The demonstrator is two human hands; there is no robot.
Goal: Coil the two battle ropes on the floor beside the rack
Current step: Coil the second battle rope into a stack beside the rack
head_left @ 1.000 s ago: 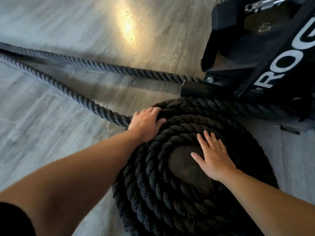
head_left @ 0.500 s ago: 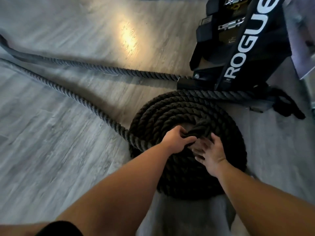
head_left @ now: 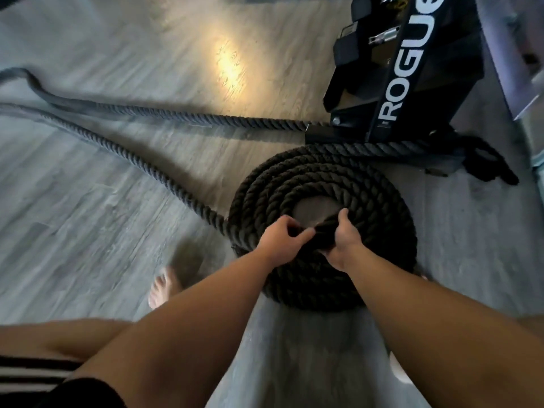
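Both hands have moved since a second ago. They were flat on top of the coil [head_left: 368, 201] then, and now they're bunched together at its near inner edge. The left hand [head_left: 281, 240] and right hand [head_left: 344, 244] are both curled round the same short inner strand [head_left: 322, 231], thumbs on top. That strand might be the rope's end, but it's too dark in there to say. The head has also pulled back, so more of the floor [head_left: 123, 219] shows.

Stuff that's hard to see:
- The near side of the coil sits under both forearms.
- The near rope [head_left: 132, 154] feeds into the coil's left side, and the join is blurry.
- The far rope [head_left: 212, 119] runs to the rack [head_left: 409, 72], and its end goes out of sight behind the rack's foot.
- Both ropes run off towards the floor's far-left part and smear out there.
- One more length leaves the coil's far edge and runs along the rack's base to a dark tangle [head_left: 485, 163] on the right. No idea what that is.
- A bare foot [head_left: 162, 285] at the near left is motion-blurred.

As for room, the coil's far edge is just beside the rack base, so it's tight there. Floor is open to the coil's left between the two ropes, and there's a strip to its right too.
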